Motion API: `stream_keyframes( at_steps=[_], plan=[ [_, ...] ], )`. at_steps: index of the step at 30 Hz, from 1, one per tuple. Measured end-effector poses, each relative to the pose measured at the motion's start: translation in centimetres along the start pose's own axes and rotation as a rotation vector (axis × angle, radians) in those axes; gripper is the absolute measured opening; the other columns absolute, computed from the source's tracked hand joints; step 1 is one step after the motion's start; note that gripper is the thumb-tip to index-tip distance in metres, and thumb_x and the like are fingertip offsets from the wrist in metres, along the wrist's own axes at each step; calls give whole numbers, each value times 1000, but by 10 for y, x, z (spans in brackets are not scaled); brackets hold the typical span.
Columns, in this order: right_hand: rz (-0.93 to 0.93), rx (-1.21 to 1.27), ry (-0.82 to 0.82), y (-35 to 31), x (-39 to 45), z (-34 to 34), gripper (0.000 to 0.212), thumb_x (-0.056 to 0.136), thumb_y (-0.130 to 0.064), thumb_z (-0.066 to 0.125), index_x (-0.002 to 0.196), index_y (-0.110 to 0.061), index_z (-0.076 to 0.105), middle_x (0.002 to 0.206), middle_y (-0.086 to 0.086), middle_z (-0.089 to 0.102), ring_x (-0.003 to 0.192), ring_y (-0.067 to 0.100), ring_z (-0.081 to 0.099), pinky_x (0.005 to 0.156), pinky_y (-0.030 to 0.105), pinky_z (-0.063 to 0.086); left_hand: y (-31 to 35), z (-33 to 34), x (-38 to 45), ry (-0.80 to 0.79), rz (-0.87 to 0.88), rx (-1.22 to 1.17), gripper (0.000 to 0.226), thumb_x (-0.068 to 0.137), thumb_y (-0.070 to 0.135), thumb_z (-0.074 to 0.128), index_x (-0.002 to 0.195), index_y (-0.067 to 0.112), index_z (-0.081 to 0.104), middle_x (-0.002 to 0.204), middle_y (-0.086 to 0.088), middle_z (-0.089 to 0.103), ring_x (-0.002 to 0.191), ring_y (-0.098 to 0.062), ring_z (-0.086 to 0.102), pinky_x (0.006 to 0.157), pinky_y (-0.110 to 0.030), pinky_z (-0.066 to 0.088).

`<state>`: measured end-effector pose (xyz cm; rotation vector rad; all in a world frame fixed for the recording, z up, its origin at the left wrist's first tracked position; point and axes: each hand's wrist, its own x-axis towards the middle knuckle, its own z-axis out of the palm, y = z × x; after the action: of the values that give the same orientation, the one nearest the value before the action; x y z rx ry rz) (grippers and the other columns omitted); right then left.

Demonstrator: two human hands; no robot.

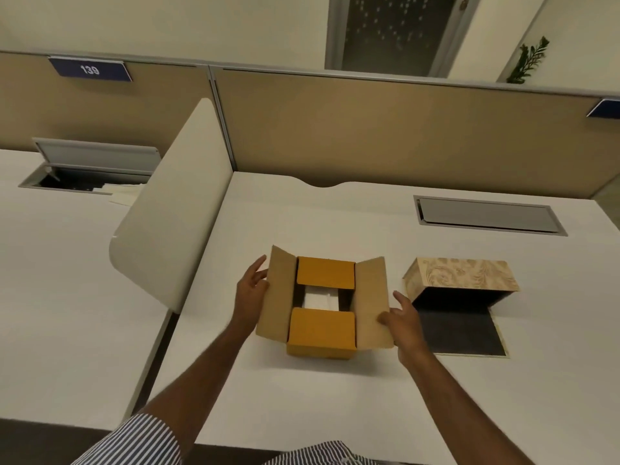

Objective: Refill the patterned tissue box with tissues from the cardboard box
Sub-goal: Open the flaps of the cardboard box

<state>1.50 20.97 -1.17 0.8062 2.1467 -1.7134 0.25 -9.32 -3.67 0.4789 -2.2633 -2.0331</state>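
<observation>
Barely begun: the cardboard box (320, 333) at mid-frame has its side flaps spread, its inner flaps down over the tissues (320, 298). The left hand (250, 290) presses one flap with fairly straight fingers; the right hand (402, 318) pinches the other. To the right, the patterned tissue box (463, 275) lies open, apparently unfilled

— Can a hand get into the box (318, 353)?
— Only through the middle gap. The near flap (321, 330) and far flap (326, 275) are folded in over the rest.
— And the sides?
— The left flap (276, 293) and right flap (372, 303) are spread outward. The tissue box (463, 275) lies close on the right, and the divider (174, 223) stands to the left. The desk (302, 397) in front is open.
</observation>
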Motion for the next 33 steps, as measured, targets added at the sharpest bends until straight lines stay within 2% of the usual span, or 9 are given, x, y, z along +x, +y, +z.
stream_keyframes(
  at_steps=[5, 9, 12, 16, 18, 22, 25, 30, 33],
  plan=[
    [257, 134, -66, 25, 20, -8, 63, 91, -3, 66, 147, -16, 42, 139, 16, 51, 112, 33, 52, 89, 48, 48, -30, -15, 9, 0, -110, 103, 50, 98, 0, 46, 144, 17, 48, 125, -16, 64, 110, -27, 63, 93, -48, 56],
    [251, 138, -143, 33, 24, -8, 60, 91, -6, 67, 146, -14, 45, 125, 14, 59, 110, 34, 60, 90, 48, 51, -37, -18, 9, -31, -129, 90, 55, 93, 13, 63, 145, 16, 46, 134, -14, 61, 111, -23, 64, 85, -31, 54],
    [189, 41, -158, 24, 24, -17, 58, 89, -8, 69, 142, -15, 47, 124, 13, 60, 113, 32, 59, 89, 46, 52, -25, -25, 13, -19, -46, 107, 76, 76, 40, 76, 145, 21, 48, 142, -3, 57, 121, -17, 59, 98, -36, 50],
    [-405, -171, 170, -1, 14, -31, 43, 88, 0, 67, 126, -19, 59, 127, 6, 62, 118, 23, 58, 95, 40, 51, 6, -33, 31, 88, 161, 260, 54, 85, 28, 77, 136, 21, 58, 138, 3, 61, 130, -12, 54, 107, -37, 43],
    [-683, -232, 180, -21, 5, -26, 32, 92, 0, 62, 120, -15, 65, 118, 1, 67, 111, 16, 62, 91, 34, 54, 30, -23, 41, 83, 313, 368, 49, 85, 26, 77, 131, 19, 61, 134, 3, 63, 128, -10, 54, 112, -41, 42],
    [-740, -690, -201, -38, -1, 14, 29, 97, -30, 57, 125, -29, 63, 121, -10, 67, 112, 9, 58, 88, 24, 48, 54, 28, 61, -374, 490, 1047, 81, 78, 55, 74, 147, 33, 40, 157, 2, 40, 151, -19, 25, 122, -63, 7],
    [-746, -1011, -298, -32, 1, 44, 44, 97, -50, 47, 138, -32, 53, 134, -8, 62, 120, 15, 53, 94, 29, 45, 46, 61, 73, -677, 456, 1363, 101, 76, 55, 75, 157, 30, 18, 166, -3, 20, 154, -28, 15, 119, -68, 4],
    [-681, -992, -326, -31, -6, 53, 44, 99, -49, 44, 136, -30, 57, 133, -5, 63, 117, 15, 57, 94, 29, 45, 37, 71, 91, -798, 429, 1342, 92, 84, 48, 69, 157, 30, 16, 158, -5, 39, 139, -29, 42, 120, -57, 20],
    [-678, -896, -352, -33, -19, 45, 35, 98, -48, 46, 127, -35, 62, 124, -13, 65, 107, 7, 60, 88, 23, 48, 46, 67, 102, -769, 362, 1090, 73, 89, 43, 63, 154, 32, 31, 136, -5, 64, 104, -21, 64, 102, -39, 47]
  ],
)
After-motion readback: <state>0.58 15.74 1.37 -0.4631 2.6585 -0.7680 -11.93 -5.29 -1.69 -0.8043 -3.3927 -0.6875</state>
